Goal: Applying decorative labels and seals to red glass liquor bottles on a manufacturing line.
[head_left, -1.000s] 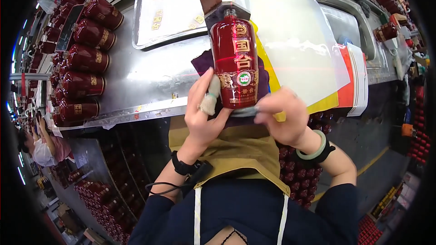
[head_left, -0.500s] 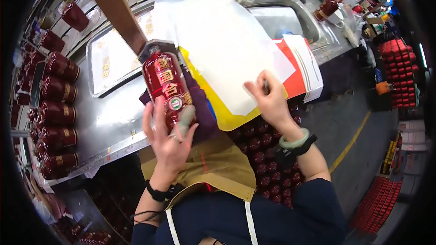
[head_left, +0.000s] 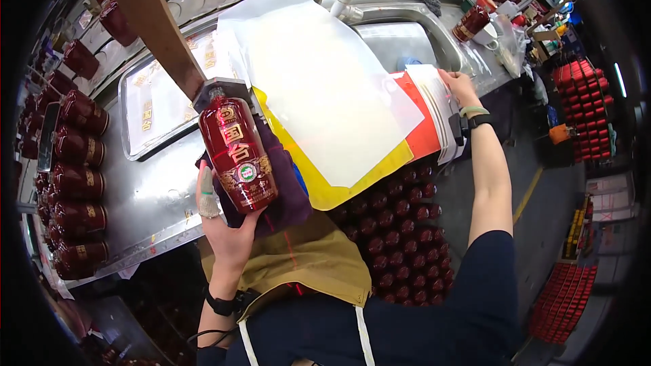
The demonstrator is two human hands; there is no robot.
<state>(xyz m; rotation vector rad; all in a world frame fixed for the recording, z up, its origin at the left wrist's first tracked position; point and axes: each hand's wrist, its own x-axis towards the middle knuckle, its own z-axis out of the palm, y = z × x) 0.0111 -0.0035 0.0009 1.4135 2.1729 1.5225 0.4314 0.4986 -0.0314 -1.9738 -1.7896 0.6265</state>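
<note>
A dark red glass bottle point(head_left: 234, 163) with gold lettering and a round green-and-white emblem lies tilted on a purple cloth point(head_left: 288, 183), its neck against a dark holder point(head_left: 220, 88). Around its lower end is my left hand point(head_left: 227, 234), closed on it with the thumb at the base. A pale finger cot covers one of its fingers. Stretched far to the right, my right hand point(head_left: 464, 89) pinches the far corner of the white striped sheets point(head_left: 437, 112). Those sheets lie on a red-orange sheet point(head_left: 422, 122), though its fingertips are partly hidden.
A large white sheet point(head_left: 332, 95) lies over a yellow one point(head_left: 332, 193). Left of the bottle is a metal tray point(head_left: 129, 146) with gold lettering pieces. A wooden post point(head_left: 152, 20) rises there. Several red bottles point(head_left: 80, 213) line the left; a sink point(head_left: 447, 37) is behind.
My right hand has moved far right, from above the white sheet to the striped sheets. My left hand has gone from the bottle's front to its lower end, uncovering the label.
</note>
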